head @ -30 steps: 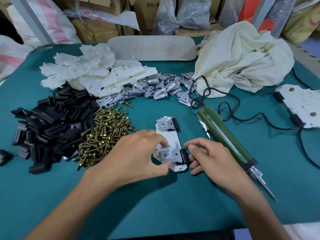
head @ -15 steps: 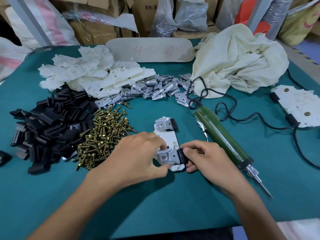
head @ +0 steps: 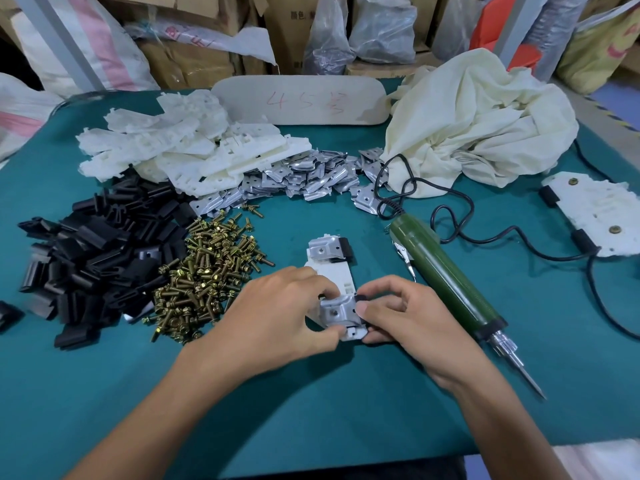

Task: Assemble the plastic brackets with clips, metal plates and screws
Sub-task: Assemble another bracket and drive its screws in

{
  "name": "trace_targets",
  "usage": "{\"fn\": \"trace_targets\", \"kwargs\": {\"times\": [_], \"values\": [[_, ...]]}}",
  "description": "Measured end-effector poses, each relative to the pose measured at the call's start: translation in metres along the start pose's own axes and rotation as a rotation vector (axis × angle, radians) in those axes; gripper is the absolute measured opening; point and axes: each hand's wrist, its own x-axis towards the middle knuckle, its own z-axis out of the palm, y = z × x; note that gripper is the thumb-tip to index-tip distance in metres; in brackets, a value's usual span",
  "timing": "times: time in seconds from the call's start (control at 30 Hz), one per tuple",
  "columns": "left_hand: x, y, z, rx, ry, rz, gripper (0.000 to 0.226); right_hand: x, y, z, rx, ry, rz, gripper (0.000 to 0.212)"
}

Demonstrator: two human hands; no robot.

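Left hand: fingers curled, pinching the near end of the white bracket, which lies mid-tabletop toward the near edge. Metal plate sits on that end. Right hand: thumb on the plate's right edge, fingers curled round the bracket.

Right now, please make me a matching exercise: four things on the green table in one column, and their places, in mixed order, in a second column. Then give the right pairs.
Things
1. pile of brass-coloured metal screws
2. green cylindrical electric screwdriver
3. crumpled cream cloth
4. white plastic bracket with metal plates

Places
A. just right of the right hand
B. farthest away, beyond the screwdriver
C. between the heap of black plastic clips and the left hand
D. held by both hands

Pairs: 1-C, 2-A, 3-B, 4-D
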Motion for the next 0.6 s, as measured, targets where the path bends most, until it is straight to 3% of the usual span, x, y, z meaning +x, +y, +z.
{"fn": "trace_targets", "kwargs": {"times": [0.1,0.23,0.4,0.6], "values": [[-0.004,-0.009,0.009,-0.195,0.044,-0.043,0.048,0.005,-0.002,0.003,0.056,0.041,-0.050,0.021],[-0.006,-0.017,0.020,-0.494,0.226,-0.185,0.056,0.012,-0.009,0.004,0.184,0.063,-0.149,0.028],[0.001,-0.019,0.022,-1.045,0.152,-0.204,0.055,0.016,-0.010,0.010,0.258,0.064,-0.228,0.027],[0.004,-0.018,0.028,-1.207,0.181,-0.241,0.056,0.016,-0.005,0.009,0.212,0.060,-0.243,0.024]]}}
